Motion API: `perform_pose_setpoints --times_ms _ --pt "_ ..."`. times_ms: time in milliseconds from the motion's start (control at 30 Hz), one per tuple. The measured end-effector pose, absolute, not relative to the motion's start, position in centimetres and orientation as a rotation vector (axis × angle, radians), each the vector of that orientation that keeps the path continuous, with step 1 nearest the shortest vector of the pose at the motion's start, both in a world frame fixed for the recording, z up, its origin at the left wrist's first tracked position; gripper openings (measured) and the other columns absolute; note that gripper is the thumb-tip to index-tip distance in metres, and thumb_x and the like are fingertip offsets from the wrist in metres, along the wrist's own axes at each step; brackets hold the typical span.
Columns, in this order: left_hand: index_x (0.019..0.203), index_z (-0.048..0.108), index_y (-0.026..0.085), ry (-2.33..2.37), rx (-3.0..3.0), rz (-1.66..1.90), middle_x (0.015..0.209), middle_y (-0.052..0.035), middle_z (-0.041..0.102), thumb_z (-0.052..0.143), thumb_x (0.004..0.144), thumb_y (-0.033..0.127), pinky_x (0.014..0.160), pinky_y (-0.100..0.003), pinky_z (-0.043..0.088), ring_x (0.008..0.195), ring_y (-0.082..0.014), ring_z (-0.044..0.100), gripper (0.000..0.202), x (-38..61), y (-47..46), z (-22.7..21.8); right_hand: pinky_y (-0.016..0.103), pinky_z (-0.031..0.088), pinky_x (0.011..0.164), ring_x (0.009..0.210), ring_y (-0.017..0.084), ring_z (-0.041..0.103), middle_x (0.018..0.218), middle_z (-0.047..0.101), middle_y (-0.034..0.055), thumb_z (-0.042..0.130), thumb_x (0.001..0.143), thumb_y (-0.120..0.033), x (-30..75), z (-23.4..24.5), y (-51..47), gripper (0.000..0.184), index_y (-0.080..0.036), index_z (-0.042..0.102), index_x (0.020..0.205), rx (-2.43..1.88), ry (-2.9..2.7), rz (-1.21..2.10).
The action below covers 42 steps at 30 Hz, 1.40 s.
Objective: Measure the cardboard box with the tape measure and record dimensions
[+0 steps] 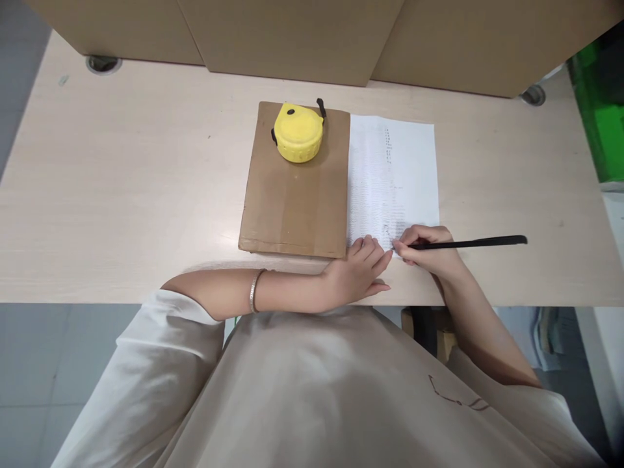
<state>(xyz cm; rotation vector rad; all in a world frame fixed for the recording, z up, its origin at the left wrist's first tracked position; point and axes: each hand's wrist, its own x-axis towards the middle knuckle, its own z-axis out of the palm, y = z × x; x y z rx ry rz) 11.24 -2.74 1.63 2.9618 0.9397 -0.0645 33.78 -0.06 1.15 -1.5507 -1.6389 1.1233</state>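
Observation:
A white sheet of paper (414, 162) with printed rows and some dark handwritten marks lies on the table. My right hand (429, 250) grips a long black pen (480, 243), its tip end at the lower part of the sheet. Flat over the sheet's bottom edge rests my left hand (358, 270), fingers stretched out and holding nothing. Left of the sheet, and against its edge, is a flat brown cardboard piece (295, 208). On its upper part sits a yellow tape measure (299, 132) with a black strap.
Brown cardboard panels (292, 39) stand along the back of the light wooden table (121, 182). Two round cable holes are set near them, one of them a grommet (103, 64) at the left. Something green (597, 117) stands beyond the table's right edge.

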Motion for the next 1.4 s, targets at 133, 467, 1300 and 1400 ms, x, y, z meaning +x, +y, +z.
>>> perform_pose_setpoints --times_ms 133,467,1300,1400 --pt "0.172 0.047 0.018 0.937 2.954 -0.091 0.163 -0.0171 0.061 0.039 0.117 0.056 0.122 -0.038 0.042 0.151 -0.0313 0.056 0.067 11.24 -2.71 1.79 0.029 0.034 0.045 0.043 0.012 0.044 0.047 0.054 -0.0013 0.092 0.082 -0.049 33.99 0.81 -0.01 0.053 -0.023 0.054 0.056 -1.566 -1.601 1.138" --pt "0.170 0.050 0.017 0.933 2.958 -0.064 0.159 -0.0182 0.064 0.040 0.116 0.057 0.122 -0.038 0.042 0.149 -0.0319 0.057 0.068 11.24 -2.70 1.70 0.029 0.035 0.045 0.045 0.012 0.046 0.049 0.056 -0.0001 0.091 0.082 -0.046 34.36 0.60 0.08 0.049 -0.023 0.056 0.056 -1.549 -1.646 1.124" --pt "0.171 0.048 0.016 0.930 2.981 -0.090 0.160 -0.0184 0.064 0.038 0.117 0.059 0.122 -0.039 0.043 0.150 -0.0321 0.058 0.070 11.38 -2.77 1.71 0.030 0.036 0.046 0.044 0.012 0.046 0.048 0.056 -0.0004 0.093 0.082 -0.043 34.75 0.52 -0.41 0.050 -0.023 0.055 0.057 -1.563 -1.599 1.113" --pt "0.171 0.047 0.016 0.923 2.976 -0.107 0.161 -0.0177 0.064 0.038 0.117 0.059 0.123 -0.039 0.043 0.152 -0.0317 0.057 0.070 11.38 -2.76 1.81 0.029 0.036 0.045 0.043 0.012 0.048 0.049 0.057 -0.0005 0.093 0.081 -0.041 34.72 0.67 -0.33 0.045 -0.023 0.059 0.058 -1.558 -1.597 1.128"
